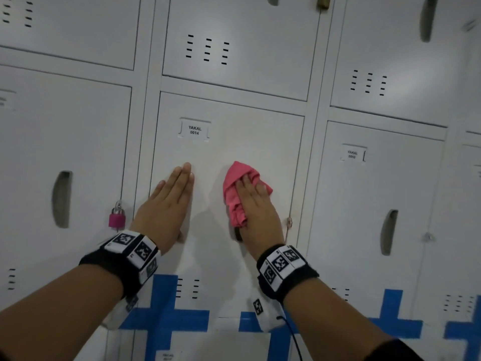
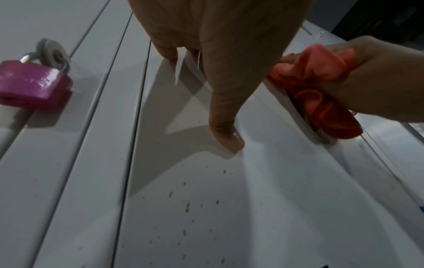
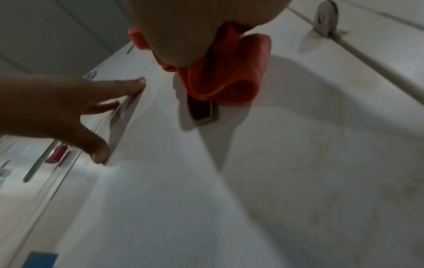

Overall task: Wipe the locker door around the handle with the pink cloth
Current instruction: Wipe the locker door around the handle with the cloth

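The white locker door [image 1: 260, 142], labelled YAKAL 0014, fills the middle of the head view. My right hand [image 1: 253, 204] lies flat with straight fingers on the bunched pink cloth [image 1: 234, 196] and presses it against the door over the recessed handle. Only the handle's dark lower end [image 1: 238, 235] shows below the cloth. The right wrist view shows the cloth [image 3: 229, 72] hanging over the handle slot [image 3: 201, 110]. My left hand [image 1: 169, 201] rests flat on the door's left side, fingers together, holding nothing; its thumb [image 2: 227, 137] touches the metal.
A pink padlock [image 1: 117, 218] hangs on the neighbouring locker to the left. A metal hasp [image 1: 289, 222] sits at the door's right edge. Small brown specks [image 2: 187, 206] dot the door below my left hand. Blue tape crosses [image 1: 166, 319] mark the lower lockers.
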A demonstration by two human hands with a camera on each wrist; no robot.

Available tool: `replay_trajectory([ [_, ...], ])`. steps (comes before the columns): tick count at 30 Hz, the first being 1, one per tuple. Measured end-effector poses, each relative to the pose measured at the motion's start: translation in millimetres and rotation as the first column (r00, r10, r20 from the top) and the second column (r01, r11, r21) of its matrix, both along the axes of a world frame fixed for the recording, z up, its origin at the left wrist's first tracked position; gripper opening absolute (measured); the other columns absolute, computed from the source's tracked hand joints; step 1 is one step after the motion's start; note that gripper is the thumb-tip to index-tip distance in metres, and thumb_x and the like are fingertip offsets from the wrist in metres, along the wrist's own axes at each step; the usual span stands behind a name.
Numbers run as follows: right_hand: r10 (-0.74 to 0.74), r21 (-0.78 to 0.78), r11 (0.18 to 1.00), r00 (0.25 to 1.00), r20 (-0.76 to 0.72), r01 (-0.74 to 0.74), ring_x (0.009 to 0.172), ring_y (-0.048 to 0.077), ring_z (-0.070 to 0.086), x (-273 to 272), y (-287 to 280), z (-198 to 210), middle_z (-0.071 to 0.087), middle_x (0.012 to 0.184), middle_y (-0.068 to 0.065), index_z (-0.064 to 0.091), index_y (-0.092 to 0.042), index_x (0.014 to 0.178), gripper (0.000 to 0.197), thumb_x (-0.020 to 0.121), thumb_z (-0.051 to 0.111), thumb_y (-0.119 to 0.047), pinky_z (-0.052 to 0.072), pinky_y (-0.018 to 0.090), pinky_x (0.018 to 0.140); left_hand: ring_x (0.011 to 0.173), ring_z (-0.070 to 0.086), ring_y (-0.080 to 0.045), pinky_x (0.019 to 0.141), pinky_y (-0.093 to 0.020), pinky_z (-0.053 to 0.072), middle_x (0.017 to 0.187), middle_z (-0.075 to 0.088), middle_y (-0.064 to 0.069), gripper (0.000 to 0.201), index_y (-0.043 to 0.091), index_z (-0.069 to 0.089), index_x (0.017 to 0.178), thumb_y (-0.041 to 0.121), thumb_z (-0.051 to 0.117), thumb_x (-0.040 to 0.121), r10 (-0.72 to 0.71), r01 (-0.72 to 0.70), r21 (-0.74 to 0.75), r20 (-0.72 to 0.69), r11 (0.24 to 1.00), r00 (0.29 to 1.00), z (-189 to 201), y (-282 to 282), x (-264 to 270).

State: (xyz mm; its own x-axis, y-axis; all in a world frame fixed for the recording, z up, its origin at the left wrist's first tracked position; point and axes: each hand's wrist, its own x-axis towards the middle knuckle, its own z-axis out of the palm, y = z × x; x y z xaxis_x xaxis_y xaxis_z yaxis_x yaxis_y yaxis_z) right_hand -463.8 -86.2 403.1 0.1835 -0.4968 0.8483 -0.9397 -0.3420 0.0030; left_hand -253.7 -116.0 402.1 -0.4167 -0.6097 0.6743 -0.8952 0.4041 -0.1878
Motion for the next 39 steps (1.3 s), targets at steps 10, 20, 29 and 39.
replay_trajectory([
  [10,-0.017,-0.086,0.996,0.997,-0.074,0.01,0.135,0.031,0.04,-6.1,2.3,-40.3,0.047,0.144,0.01,0.047,-0.008,0.138,0.064,0.078,0.066,-0.017,0.029,0.04,0.111,0.144,-0.024,-0.024,0.12,-0.038,0.0,0.153,-0.034,-0.009,0.137,0.006,-0.024,0.145,0.028,0.084,0.065,0.026,-0.026,-0.002,0.03,1.0,0.999,0.9,-3.8,1.9],
  [20,0.112,-0.032,0.994,0.965,0.238,-0.108,0.108,0.025,0.062,-8.7,44.3,-66.5,0.053,0.139,0.01,0.044,-0.022,0.141,0.06,0.086,0.062,-0.008,0.056,0.04,0.087,0.145,-0.022,-0.025,0.121,-0.039,0.001,0.154,-0.033,-0.01,0.134,0.004,-0.021,0.147,0.029,0.083,0.067,0.046,-0.047,0.017,0.027,0.999,0.999,-0.2,-1.5,-1.7],
  [29,-0.102,0.036,0.995,0.975,0.195,0.097,0.142,0.031,0.023,-1.3,24.0,-7.8,0.02,0.156,0.015,0.014,-0.007,0.151,0.074,0.089,0.054,-0.011,0.017,0.05,0.116,0.145,-0.02,-0.023,0.121,-0.039,0.004,0.155,-0.031,-0.008,0.127,0.006,-0.02,0.147,0.016,0.081,0.07,0.03,-0.03,-0.034,-0.011,0.999,1.0,-3.4,-7.5,-2.5],
  [39,-0.255,0.01,0.967,0.967,-0.032,0.255,0.121,0.032,0.049,-2.9,35.0,-84.4,0.062,0.125,0.015,0.051,-0.001,0.133,0.095,0.052,0.087,-0.035,0.038,0.046,0.106,0.144,-0.024,-0.025,0.121,-0.04,0.0,0.155,-0.033,-0.009,0.139,0.005,-0.023,0.146,0.035,0.085,0.063,0.039,-0.039,0.021,0.008,0.999,0.999,-2.3,-4.4,-2.6],
])
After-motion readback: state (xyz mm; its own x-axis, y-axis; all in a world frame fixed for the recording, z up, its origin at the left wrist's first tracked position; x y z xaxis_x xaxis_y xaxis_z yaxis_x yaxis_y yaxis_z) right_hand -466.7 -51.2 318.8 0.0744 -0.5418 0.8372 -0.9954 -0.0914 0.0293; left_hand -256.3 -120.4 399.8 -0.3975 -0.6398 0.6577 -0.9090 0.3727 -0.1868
